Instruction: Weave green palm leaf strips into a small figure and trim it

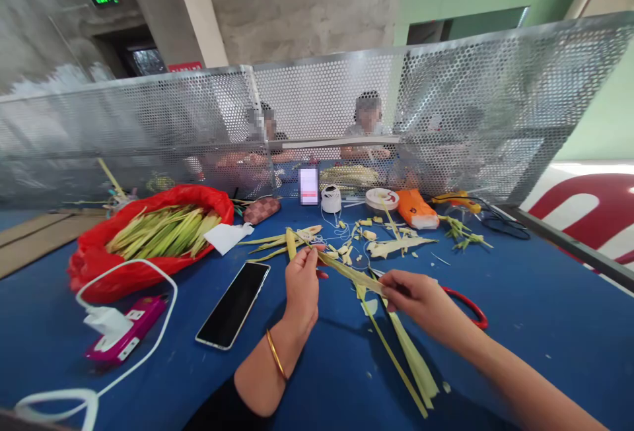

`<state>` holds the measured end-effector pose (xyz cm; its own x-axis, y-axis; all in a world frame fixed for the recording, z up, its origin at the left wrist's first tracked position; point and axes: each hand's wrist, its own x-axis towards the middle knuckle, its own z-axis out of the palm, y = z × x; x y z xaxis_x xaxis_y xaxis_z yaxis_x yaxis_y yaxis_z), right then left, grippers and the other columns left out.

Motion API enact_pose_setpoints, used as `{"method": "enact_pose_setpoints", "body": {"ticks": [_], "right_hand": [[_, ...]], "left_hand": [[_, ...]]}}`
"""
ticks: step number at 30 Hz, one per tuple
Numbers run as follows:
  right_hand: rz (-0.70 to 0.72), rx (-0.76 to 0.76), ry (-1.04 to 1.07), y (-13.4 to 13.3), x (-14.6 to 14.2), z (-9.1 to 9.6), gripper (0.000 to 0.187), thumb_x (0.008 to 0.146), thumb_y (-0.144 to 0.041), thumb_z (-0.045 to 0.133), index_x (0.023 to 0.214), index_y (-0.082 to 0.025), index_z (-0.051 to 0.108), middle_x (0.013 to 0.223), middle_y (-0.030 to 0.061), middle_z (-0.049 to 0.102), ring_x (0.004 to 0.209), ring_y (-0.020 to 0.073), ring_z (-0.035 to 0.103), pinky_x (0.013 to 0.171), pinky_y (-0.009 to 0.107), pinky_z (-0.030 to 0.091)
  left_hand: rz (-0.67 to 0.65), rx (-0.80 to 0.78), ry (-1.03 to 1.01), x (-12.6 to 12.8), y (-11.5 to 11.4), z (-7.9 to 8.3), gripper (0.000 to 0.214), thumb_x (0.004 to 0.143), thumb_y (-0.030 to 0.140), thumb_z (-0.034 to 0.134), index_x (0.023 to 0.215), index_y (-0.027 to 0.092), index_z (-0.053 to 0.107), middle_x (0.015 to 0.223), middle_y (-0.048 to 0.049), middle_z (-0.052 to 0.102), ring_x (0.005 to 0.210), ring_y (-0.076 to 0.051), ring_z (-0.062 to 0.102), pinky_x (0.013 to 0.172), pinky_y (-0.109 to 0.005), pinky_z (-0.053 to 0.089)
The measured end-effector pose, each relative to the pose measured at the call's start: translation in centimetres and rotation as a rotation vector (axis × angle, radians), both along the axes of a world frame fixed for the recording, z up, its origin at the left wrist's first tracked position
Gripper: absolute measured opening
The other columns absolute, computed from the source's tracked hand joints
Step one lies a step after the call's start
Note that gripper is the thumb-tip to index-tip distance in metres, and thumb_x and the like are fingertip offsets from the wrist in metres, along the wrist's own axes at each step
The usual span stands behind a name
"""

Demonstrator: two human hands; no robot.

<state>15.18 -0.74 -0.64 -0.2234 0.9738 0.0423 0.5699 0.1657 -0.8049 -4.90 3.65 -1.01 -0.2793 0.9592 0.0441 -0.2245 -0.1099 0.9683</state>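
My left hand (302, 289), with a gold bangle on the wrist, pinches one end of a pale green-yellow corn husk strip (349, 274). The strip's other end is between the thumb and fingers of my right hand (419, 299), so it stretches across between both hands. Below it, longer husk strips (411, 362) lie on the blue table (337, 378). Scissors with a red handle (470, 309) lie partly hidden behind my right hand. Beyond my hands are cut husk scraps (347, 253), loose white thread and a wide flat husk piece (399, 246).
On the left, a red plastic bag (94, 246) holds many husks, near a black-screened phone (234, 305) and a purple power strip (129, 332) with a white cable. A thread spool (331, 200), tape roll (382, 200) and orange packet (417, 208) stand before a perforated metal screen (317, 98); people sit behind.
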Motion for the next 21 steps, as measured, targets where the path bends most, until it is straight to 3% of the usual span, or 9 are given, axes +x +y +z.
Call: {"method": "enact_pose_setpoints", "body": {"ticks": [7, 13, 15, 18, 21], "right_hand": [[-0.053, -0.061, 0.192, 0.4, 0.9, 0.0, 0.022, 0.084, -0.042, 0.057, 0.078, -0.021, 0.059, 0.061, -0.0022, 0.063, 0.059, 0.0144, 0.057, 0.059, 0.025, 0.042], [-0.111, -0.132, 0.409, 0.0, -0.1, 0.8, 0.025, 0.075, -0.044, 0.067, 0.074, -0.019, 0.061, 0.061, -0.0020, 0.062, 0.057, 0.0125, 0.058, 0.060, 0.025, 0.046], [-0.133, -0.128, 0.432, -0.2, -0.5, 0.8, 0.025, 0.074, -0.044, 0.068, 0.072, -0.019, 0.061, 0.062, -0.0018, 0.063, 0.055, 0.0122, 0.057, 0.059, 0.025, 0.046], [-0.133, -0.075, 0.371, -0.3, -0.9, 0.5, 0.025, 0.076, -0.043, 0.065, 0.072, -0.019, 0.059, 0.060, -0.0019, 0.062, 0.054, 0.0127, 0.057, 0.055, 0.025, 0.043], [-0.132, 0.041, 0.234, -0.3, -0.8, 0.0, 0.021, 0.082, -0.039, 0.058, 0.074, -0.020, 0.059, 0.059, -0.0018, 0.061, 0.055, 0.0137, 0.056, 0.053, 0.024, 0.041]], "left_hand": [[0.026, 0.030, 0.019, -0.4, 0.2, 0.2, 0.033, 0.075, 0.045, 0.065, 0.083, 0.013, 0.072, 0.081, -0.0096, 0.067, 0.067, -0.016, 0.058, 0.049, -0.022, 0.042], [0.057, 0.002, -0.022, -0.8, 0.7, 0.2, 0.039, 0.071, 0.053, 0.067, 0.080, 0.015, 0.069, 0.078, -0.0063, 0.065, 0.067, -0.014, 0.057, 0.050, -0.021, 0.042], [-0.021, -0.008, -0.005, -0.4, 0.2, 0.2, 0.042, 0.071, 0.057, 0.067, 0.081, 0.016, 0.069, 0.078, -0.0053, 0.065, 0.069, -0.014, 0.058, 0.052, -0.021, 0.044], [-0.261, -0.073, 0.100, 0.8, -1.2, 0.2, 0.043, 0.068, 0.055, 0.071, 0.086, 0.015, 0.069, 0.080, -0.0057, 0.068, 0.069, -0.014, 0.060, 0.051, -0.020, 0.044], [-0.460, -0.172, 0.195, 1.8, -2.2, -0.1, 0.037, 0.070, 0.048, 0.072, 0.078, 0.013, 0.070, 0.068, -0.0055, 0.067, 0.059, -0.013, 0.059, 0.048, -0.020, 0.040]]}}
